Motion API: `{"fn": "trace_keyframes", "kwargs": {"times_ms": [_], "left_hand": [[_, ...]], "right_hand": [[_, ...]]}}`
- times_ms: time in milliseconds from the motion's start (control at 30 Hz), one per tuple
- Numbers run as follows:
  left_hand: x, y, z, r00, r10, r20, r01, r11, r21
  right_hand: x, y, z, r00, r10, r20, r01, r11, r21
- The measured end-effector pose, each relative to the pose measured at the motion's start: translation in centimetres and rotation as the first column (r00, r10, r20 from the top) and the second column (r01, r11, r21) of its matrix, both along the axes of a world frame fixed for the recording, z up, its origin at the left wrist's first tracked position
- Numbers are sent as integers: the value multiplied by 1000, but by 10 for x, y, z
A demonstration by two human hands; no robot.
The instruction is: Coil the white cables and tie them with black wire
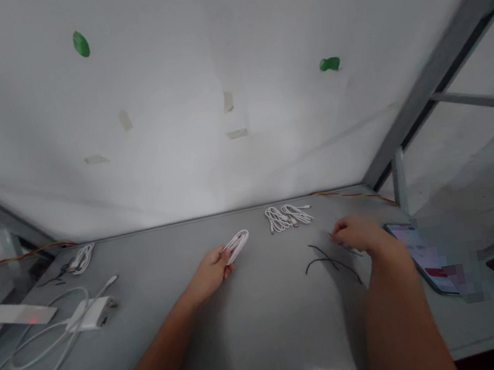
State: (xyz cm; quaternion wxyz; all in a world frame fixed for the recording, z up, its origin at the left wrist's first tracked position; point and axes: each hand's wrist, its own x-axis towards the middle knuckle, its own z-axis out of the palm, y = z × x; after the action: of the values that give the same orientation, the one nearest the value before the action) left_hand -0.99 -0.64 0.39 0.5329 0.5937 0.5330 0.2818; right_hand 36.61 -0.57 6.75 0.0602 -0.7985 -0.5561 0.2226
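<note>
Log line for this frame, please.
left hand: holding white coiled cable | right hand: just above black wires | nearby: phone

Grey metal bench (272, 343): coiled white cables (288, 216) at far edge, thin black wires (332, 262) right of centre, smartphone (407, 247) at right, white charger (92, 313) at left.

Head camera looks down on left hand (209, 272) and right hand (358, 236).

No legible text, labels or numbers anywhere.
</note>
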Motion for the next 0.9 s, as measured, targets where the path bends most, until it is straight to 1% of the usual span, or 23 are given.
{"fn": "trace_keyframes", "kwargs": {"times_ms": [33, 67, 100, 133, 167, 200, 233, 300, 333, 400, 467, 567, 667, 767, 800, 833, 900], "left_hand": [[0, 0, 0, 1000, 12, 18, -12, 1000, -1], [1, 0, -1, 999, 29, 37, -29, 1000, 1], [1, 1, -2, 997, 49, 58, -49, 999, 6], [1, 1, -2, 994, 72, 82, -73, 997, 13], [2, 1, -3, 989, 96, 112, -99, 995, 19], [2, 2, -3, 982, 119, 150, -123, 992, 19], [2, 2, -3, 972, 137, 193, -142, 990, 10], [3, 1, 0, 947, 153, 283, -152, 988, -26], [3, 0, 2, 934, 151, 324, -144, 989, -46], [3, -3, 8, 909, 134, 395, -116, 991, -71], [4, -5, 12, 887, 114, 447, -83, 993, -88], [5, -6, 13, 862, 90, 499, -41, 993, -110], [4, -3, 8, 867, 83, 491, -38, 994, -102], [2, 1, 1, 914, 92, 394, -76, 996, -56], [1, 3, -1, 932, 91, 352, -85, 996, -31], [0, 4, -2, 950, 85, 302, -89, 996, 1], [-1, 6, -4, 984, 66, 166, -82, 993, 90]], "right_hand": [[0, 1, 2, 998, -51, -22, 53, 996, 74], [-2, 2, 4, 993, -103, -49, 110, 977, 184], [-6, 4, 6, 986, -145, -85, 165, 934, 317], [-13, 6, 8, 976, -165, -141, 211, 875, 435], [-24, 9, 8, 964, -146, -220, 243, 815, 525], [-37, 12, 8, 946, -86, -314, 264, 769, 583], [-52, 14, 6, 912, 6, -410, 270, 745, 610], [-87, 18, -3, 787, 238, -569, 232, 740, 631], [-106, 19, -10, 735, 323, -597, 203, 735, 648], [-141, 18, -24, 701, 445, -557, 126, 691, 711], [-169, 13, -35, 662, 540, -520, 35, 671, 741], [-193, 2, -45, 621, 625, -473, -50, 634, 772], [-200, -6, -47, 635, 662, -400, -130, 601, 788], [-200, -9, -48, 664, 669, -333, -200, 588, 784], [-200, -9, -49, 672, 677, -301, -228, 576, 785], [-200, -9, -50, 676, 689, -261, -259, 554, 791], [-200, -10, -50, 673, 722, -159, -322, 480, 816]]}}
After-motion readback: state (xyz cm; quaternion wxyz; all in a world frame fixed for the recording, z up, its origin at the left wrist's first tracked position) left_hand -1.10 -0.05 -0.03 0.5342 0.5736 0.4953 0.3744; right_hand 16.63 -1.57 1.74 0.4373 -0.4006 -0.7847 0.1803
